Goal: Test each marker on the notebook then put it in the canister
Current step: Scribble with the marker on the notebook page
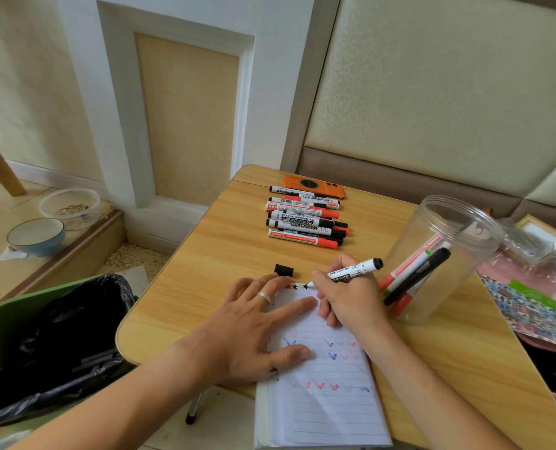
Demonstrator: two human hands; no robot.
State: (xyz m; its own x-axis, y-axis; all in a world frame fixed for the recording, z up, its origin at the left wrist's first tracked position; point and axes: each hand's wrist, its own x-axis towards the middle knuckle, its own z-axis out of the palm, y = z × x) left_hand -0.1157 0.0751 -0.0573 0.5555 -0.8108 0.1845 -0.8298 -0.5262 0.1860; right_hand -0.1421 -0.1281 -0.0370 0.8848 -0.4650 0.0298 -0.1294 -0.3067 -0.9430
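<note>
One uncapped marker is being gripped by the right hand, tip on the notebook, which is being pressed down by the flat left hand

Setting: home, living or dining corner.
Landmark is a small wooden table with rounded corners. Behind it, a padded bench back and a cream wall with white panel moulding. Left of the table on a tiled floor: a green bin with black liner, a blue bowl and a clear tub holding bits of feed. Household clutter lies right of the table.
</note>
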